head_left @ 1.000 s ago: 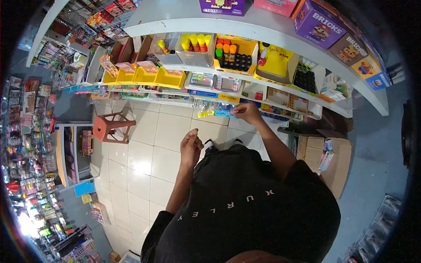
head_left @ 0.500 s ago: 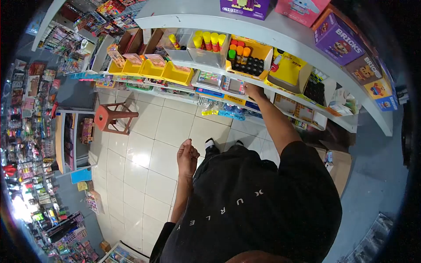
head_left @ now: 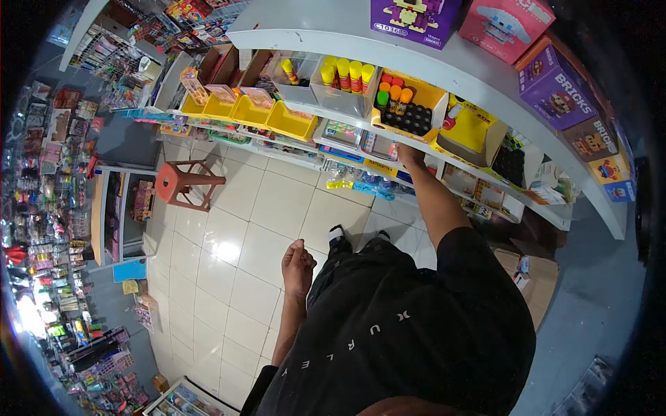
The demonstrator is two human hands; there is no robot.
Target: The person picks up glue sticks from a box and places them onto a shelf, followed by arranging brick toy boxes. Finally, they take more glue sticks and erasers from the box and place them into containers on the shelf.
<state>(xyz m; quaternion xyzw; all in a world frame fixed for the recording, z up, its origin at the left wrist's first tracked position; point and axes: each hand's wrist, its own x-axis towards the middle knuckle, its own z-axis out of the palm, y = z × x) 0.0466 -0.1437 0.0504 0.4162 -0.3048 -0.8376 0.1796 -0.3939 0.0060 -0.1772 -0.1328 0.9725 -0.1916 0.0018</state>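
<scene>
Along the far left wall, small hanging packets (head_left: 52, 187) crowd the display in dense rows. To their right a red plastic stool (head_left: 177, 182) stands on the pale tiled floor (head_left: 277, 194). Further across, a row of yellow bins (head_left: 291, 130) lines a shelf. Below and nearer the body, the left hand (head_left: 297, 269) hangs over the floor, its fingers curled inward with the thumb close against them, gripping nothing that shows. Next on the shelf, a clear plastic bin (head_left: 343, 100) holds yellow-capped glue sticks (head_left: 355, 73). On the level below it sits a small white tray (head_left: 380, 157) of flat printed items. Just beside the tray's right end, under a yellow display box (head_left: 404, 132) of bottles, is the right hand (head_left: 411, 155); its fingers are partly hidden, so I cannot tell how far open they are or what they hold. Rightward lie a cardboard box (head_left: 548, 284) at floor level and, high on the top shelf, a purple BRICKS box (head_left: 555, 87).
</scene>
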